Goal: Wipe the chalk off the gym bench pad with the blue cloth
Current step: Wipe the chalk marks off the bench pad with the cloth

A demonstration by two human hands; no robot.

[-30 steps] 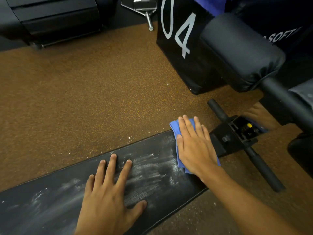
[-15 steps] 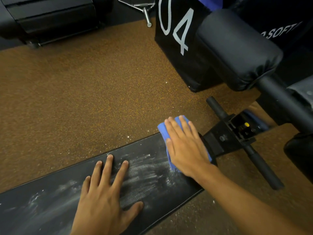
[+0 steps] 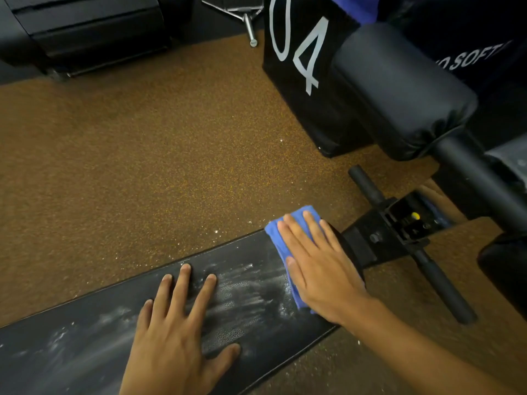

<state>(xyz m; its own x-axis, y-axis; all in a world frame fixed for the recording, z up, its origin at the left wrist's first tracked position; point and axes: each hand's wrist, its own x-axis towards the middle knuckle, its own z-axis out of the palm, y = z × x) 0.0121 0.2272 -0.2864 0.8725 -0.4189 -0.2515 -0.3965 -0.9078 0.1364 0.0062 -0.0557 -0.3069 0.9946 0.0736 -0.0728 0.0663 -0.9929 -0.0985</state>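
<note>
A long black bench pad (image 3: 94, 315) runs from the lower left to the middle right, smeared with white chalk (image 3: 245, 292) between my hands and further left. My right hand (image 3: 316, 266) lies flat, fingers together, pressing a folded blue cloth (image 3: 281, 238) onto the pad's right end. Only the cloth's far corner and left edge show from under the palm. My left hand (image 3: 176, 332) rests flat on the pad with fingers spread, holding nothing.
The bench's black frame bracket (image 3: 399, 226) with a crossbar handle (image 3: 436, 277) sits just right of the pad. A black box marked 04 (image 3: 299, 67) and a padded roller (image 3: 399, 89) stand behind. Brown speckled floor (image 3: 142, 166) carries scattered chalk flecks. Dark equipment is at top left.
My right hand and the cloth slid leftward along the pad's end from a second ago, then stayed about there. The left hand has kept its place on the pad.
</note>
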